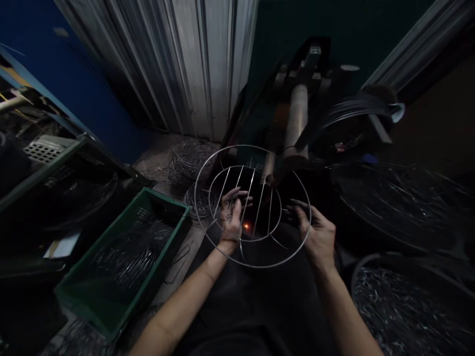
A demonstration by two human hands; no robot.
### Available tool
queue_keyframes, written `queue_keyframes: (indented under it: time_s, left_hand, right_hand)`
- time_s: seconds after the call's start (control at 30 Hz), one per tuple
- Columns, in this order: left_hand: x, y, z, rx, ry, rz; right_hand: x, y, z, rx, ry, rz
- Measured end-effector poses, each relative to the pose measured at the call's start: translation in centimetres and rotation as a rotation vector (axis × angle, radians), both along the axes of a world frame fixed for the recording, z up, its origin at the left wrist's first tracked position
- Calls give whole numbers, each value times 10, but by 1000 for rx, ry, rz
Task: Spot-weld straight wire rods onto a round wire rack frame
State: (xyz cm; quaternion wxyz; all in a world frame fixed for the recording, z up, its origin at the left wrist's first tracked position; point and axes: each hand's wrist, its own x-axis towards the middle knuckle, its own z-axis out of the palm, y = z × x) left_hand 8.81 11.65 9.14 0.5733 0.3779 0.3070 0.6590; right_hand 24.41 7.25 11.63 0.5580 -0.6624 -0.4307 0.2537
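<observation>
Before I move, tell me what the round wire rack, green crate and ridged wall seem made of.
Round wire rack: likely bare steel; thin rods with silvery glints. Green crate: probably moulded plastic, dull; thick rim, slotted wall. Ridged wall: perhaps sheet metal, grey; pale, streaky sheen along the ridges.

Two hands (321,235), one wire rack (252,180), two rings (253,267), five crossbars (261,198), one orange glow (246,226)

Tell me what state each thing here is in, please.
Round wire rack: bars spanning its middle
Left hand: fingers bent, at the rack's bars
Right hand: fingers curled, at the rack's right side
Green crate: open-topped, holding wire
Round tub: open-topped, holding metal pieces
Orange spot: glowing
</observation>
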Motion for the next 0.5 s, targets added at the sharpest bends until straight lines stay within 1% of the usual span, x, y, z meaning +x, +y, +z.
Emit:
queue_keyframes:
  time_s: [0.07,0.17,0.27,0.3,0.37,0.43,0.5]
  left_hand:
    - [4,-3,4,-95,-84,-12]
    - [12,-4,8,-225,-206,-31]
    - [18,0,12,-312,-324,-60]
    - [18,2,13,-333,-360,-102]
    - [15,7,14,-337,-393,-233]
    - [10,13,13,-303,-362,-389]
    - [6,19,10,-284,-317,-500]
  right_hand:
    - [7,14,2,31,4,-10]
    - [17,30,5,88,-49,-41]
    - [23,39,5,121,-5,6]
    - [24,41,4,124,31,27]
    - [25,44,2,120,109,47]
    - [26,45,0,93,185,57]
    - [28,46,0,55,243,66]
